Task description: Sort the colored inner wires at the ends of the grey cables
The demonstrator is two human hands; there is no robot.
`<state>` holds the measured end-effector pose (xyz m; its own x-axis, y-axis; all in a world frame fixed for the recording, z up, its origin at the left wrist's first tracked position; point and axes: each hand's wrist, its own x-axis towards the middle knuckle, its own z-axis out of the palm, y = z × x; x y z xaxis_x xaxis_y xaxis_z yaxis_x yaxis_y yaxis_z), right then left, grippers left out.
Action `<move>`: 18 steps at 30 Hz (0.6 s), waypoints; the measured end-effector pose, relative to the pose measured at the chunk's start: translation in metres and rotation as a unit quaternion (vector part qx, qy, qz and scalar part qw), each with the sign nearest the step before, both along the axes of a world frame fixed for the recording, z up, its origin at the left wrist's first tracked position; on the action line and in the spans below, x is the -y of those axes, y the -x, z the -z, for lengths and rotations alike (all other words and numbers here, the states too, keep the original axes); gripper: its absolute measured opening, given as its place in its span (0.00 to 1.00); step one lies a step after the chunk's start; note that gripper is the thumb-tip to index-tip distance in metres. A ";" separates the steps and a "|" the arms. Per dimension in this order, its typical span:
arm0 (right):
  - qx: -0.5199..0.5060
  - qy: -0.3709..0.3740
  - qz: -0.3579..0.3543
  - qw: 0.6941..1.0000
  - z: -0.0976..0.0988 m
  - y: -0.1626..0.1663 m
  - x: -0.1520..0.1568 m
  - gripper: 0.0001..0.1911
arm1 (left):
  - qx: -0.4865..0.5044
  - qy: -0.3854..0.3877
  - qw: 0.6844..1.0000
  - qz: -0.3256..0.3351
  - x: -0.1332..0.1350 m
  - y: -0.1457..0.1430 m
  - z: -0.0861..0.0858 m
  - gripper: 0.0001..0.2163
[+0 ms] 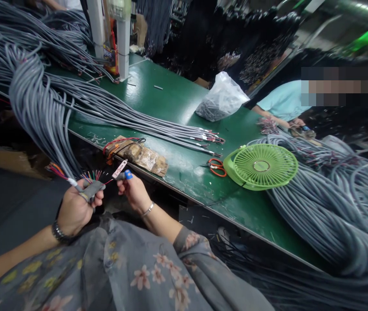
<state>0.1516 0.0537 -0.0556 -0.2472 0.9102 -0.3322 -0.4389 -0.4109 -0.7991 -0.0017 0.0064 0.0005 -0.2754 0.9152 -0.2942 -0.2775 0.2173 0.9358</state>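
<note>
My left grip (75, 211) wraps a gray cable (78, 187), its colored wires (96, 176) fanned, just off the near edge of the desk (171, 97); my right grip (136, 192) pinches a small pale tool (119, 170), a red wire (109, 181) between them.

Glossy tabletop (177, 97), smooth plastic-sheathed cables (34, 93), crinkled plastic bag (221, 101)

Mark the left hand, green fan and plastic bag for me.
Left hand (75, 211), head view: its middle.
Green fan (261, 166), head view: hub of the grille.
Plastic bag (220, 98), head view: its near side.
</note>
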 end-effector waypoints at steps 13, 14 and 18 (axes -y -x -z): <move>0.042 -0.072 0.052 0.995 0.001 0.012 -0.022 0.35 | 0.001 0.018 1.000 0.011 -0.004 -0.015 -0.005 0.15; 0.020 -0.060 0.040 0.997 0.001 0.013 -0.022 0.35 | 0.001 0.018 1.000 0.011 -0.005 -0.015 -0.003 0.15; -0.068 -0.010 0.034 0.997 -0.003 0.018 -0.024 0.33 | 0.003 0.023 1.000 0.013 -0.005 -0.013 0.002 0.15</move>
<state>0.1334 0.0775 -0.0521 -0.2265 0.9324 -0.2816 -0.5694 -0.3614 -0.7383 0.0109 0.0114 -0.0014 -0.2492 0.9077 -0.3377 -0.2772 0.2672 0.9229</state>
